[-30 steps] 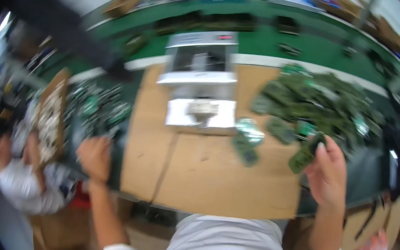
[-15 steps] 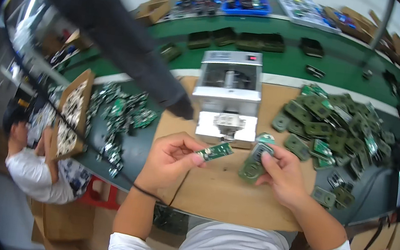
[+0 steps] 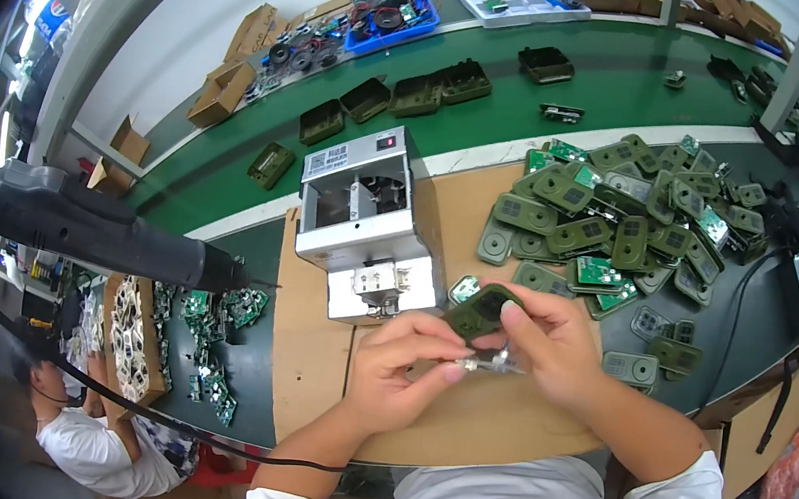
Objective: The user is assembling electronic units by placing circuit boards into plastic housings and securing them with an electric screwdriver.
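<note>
Just in front of the machine, my right hand (image 3: 563,347) grips an olive-green plastic cover (image 3: 480,313) with round openings, its thumb on the dark part. A small green circuit board piece (image 3: 464,289) shows behind the cover's far edge. My left hand (image 3: 404,369) is closed, thumb and fingers pinching a small circuit board (image 3: 477,365) turned nearly edge-on below the cover. The board's face is mostly hidden. Both hands are close together over the cardboard sheet (image 3: 307,379). A silver benchtop machine (image 3: 379,217) with a small metal fixture stands beyond them.
A black electric screwdriver (image 3: 109,232) hangs at the left with its cable. Olive covers and boards form a pile (image 3: 626,219) at the right. Loose circuit boards (image 3: 214,367) lie at the left, near a box of parts (image 3: 134,336) and a seated person (image 3: 97,437).
My hands have come together, and the left one has brought its circuit board under the cover, turned edge-on. The view has shifted, and the screwdriver now appears farther left and more level.
</note>
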